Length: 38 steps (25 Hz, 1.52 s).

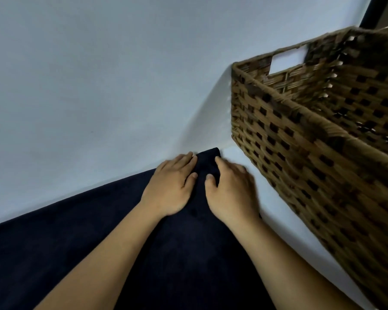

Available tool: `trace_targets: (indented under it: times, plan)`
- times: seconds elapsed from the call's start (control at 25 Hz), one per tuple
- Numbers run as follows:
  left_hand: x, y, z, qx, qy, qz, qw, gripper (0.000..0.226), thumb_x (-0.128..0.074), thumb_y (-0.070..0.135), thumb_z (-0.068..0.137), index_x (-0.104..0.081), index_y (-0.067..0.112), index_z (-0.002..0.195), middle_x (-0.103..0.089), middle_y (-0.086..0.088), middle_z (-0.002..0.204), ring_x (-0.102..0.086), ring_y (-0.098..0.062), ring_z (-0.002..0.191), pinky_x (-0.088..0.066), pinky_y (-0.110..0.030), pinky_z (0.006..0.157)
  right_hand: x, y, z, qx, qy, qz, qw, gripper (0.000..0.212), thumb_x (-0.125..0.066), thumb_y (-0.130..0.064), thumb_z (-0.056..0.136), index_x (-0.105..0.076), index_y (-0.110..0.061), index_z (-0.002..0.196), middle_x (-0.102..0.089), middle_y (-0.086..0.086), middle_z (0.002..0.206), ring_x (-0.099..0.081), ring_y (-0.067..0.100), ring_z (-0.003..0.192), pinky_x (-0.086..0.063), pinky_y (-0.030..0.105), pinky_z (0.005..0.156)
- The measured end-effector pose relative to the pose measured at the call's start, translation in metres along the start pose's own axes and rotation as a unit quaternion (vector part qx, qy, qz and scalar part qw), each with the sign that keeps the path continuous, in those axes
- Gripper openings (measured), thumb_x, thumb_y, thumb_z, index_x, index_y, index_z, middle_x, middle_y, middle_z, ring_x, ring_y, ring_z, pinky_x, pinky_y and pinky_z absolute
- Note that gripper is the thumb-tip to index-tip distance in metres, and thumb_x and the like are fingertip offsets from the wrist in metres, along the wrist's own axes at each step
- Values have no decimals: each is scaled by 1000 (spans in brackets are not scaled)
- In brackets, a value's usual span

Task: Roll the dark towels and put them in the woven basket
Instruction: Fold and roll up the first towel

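Observation:
A dark navy towel [65, 242] lies spread on a white surface and runs from the lower left up to a narrow far end near the middle. My left hand [170, 186] rests palm down on that far end with its fingers fairly straight. My right hand [231, 189] lies beside it on the towel, its fingers bent over the cloth near the right edge. Whether the end is folded over is hard to tell. The brown woven basket [278, 121] stands to the right, close to my right hand, and its inside looks empty where visible.
The white surface [87, 86] stretches wide to the left and beyond the towel. A cut-out handle [287, 61] shows in the basket's far wall. A dark upright edge [370, 12] stands at the top right corner.

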State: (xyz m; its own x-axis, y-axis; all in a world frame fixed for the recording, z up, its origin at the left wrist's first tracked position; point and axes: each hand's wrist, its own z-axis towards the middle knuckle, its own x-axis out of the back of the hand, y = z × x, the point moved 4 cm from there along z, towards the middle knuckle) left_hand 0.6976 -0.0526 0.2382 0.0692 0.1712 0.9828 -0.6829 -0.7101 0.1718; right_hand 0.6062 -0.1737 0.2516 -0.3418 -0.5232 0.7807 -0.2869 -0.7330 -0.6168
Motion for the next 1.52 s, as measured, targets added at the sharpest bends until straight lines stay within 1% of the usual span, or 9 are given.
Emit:
trace_targets:
  times: [0.28,0.52,0.68,0.84,0.96,1.12,1.28,1.4,1.52]
  plan:
    - [-2,1,-1,-7,15,10,1000,53,-26,36,102,-26,20,153,-24,1,160,-20,-18,147,-17,-38,119,9,-2,50,-99,-17,79,992,38,-67,-29,84,-66,2,105,-70,12,99,-64,35,101,-54,44,88]
    - [2,2,-3,-19,31,-6,999,54,-25,38,102,-27,20,152,-25,1,159,-22,-18,146,-17,-38,117,2,-7,87,-154,-22,83,984,22,-68,-30,79,-58,-11,81,-59,10,87,-61,26,93,-50,31,79]
    - [6,1,-4,-16,61,-79,995,46,-23,34,103,-42,18,142,-44,1,146,-38,-17,134,-25,-37,114,9,-12,78,-221,-24,131,966,32,-61,-25,90,-59,-6,116,-62,10,110,-61,27,103,-50,31,87]
    - [5,-10,0,34,110,-174,978,29,-29,25,101,-57,17,101,-59,5,102,-53,-20,102,-40,-32,92,13,-18,66,-316,-223,156,909,36,-68,-33,90,-66,-3,109,-70,12,108,-66,29,102,-51,41,97]
    - [3,-13,0,69,113,-202,970,22,-33,13,97,-48,21,83,-51,9,91,-48,-19,97,-39,-29,74,18,-15,71,-326,-198,181,906,27,-70,-24,88,-67,-5,107,-71,13,105,-67,30,99,-52,42,94]
    - [3,-12,0,64,110,-224,966,24,-34,16,100,-55,21,108,-56,5,109,-46,-20,106,-46,-36,86,11,-10,77,-309,-72,339,886,25,-72,-9,84,-67,-3,108,-72,18,103,-70,33,90,-58,46,83]
    - [4,-3,-2,5,110,-103,989,45,-38,18,99,-38,23,144,-47,2,140,-42,-19,127,-26,-39,113,0,0,74,-308,-26,299,903,28,-71,-4,81,-66,-1,109,-70,19,100,-69,36,89,-58,49,83]
    - [7,1,-2,-27,153,-83,984,43,-45,12,93,-53,22,135,-53,2,135,-47,-21,125,-32,-35,110,10,-9,67,-289,-102,254,917,21,-70,-15,87,-66,-8,106,-71,11,98,-68,26,87,-57,36,77]
    - [4,3,-1,-18,97,-94,991,40,-42,8,92,-62,19,124,-60,0,120,-53,-24,114,-47,-36,94,26,-13,49,-287,-251,120,917,31,-73,-34,85,-65,-12,105,-72,5,102,-67,23,95,-53,33,75]
